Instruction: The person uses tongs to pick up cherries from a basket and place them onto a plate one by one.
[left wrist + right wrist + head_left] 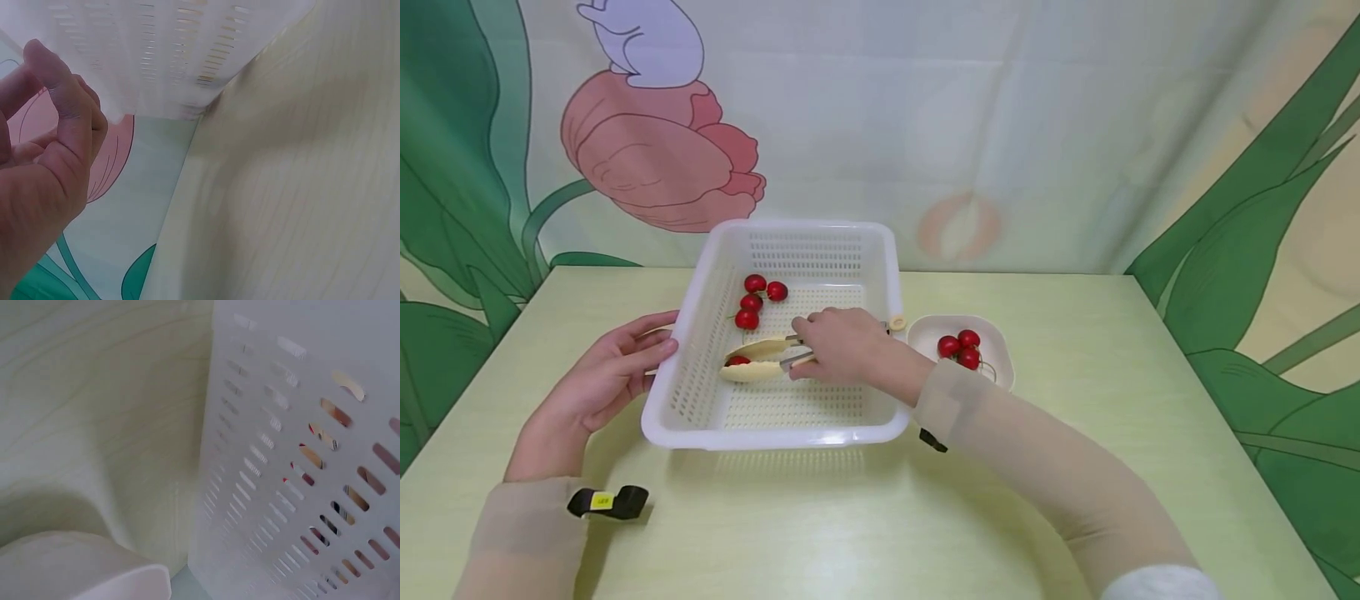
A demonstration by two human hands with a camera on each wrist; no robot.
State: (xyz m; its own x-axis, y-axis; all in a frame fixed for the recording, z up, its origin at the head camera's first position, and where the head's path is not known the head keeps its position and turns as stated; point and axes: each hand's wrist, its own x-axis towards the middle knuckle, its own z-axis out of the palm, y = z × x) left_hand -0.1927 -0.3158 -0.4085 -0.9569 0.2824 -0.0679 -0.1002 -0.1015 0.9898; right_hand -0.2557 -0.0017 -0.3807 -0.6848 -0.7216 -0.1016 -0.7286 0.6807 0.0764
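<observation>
Inside a white perforated plastic basket [778, 437], my right hand [850, 346] grips a pair of tongs [752, 372] with cream-coloured tips and metal arms. Between the tips lies a red cherry [738, 361], partly covered by them. Several more cherries [751, 302] with thin stems sit farther back along the basket's left side. At the basket's left rim, my left hand [617, 367] has its thumb and fingertips against the outside. The left wrist view shows this hand [59, 137] with bent, loose fingers beside the basket wall [156, 56]. Basket slots hide most of the right hand in its wrist view.
A small white dish [1003, 358] with red cherries [968, 358] stands just right of the basket, close to my right forearm. The pale wooden table [820, 525] ends at a printed curtain [1037, 150] behind the basket.
</observation>
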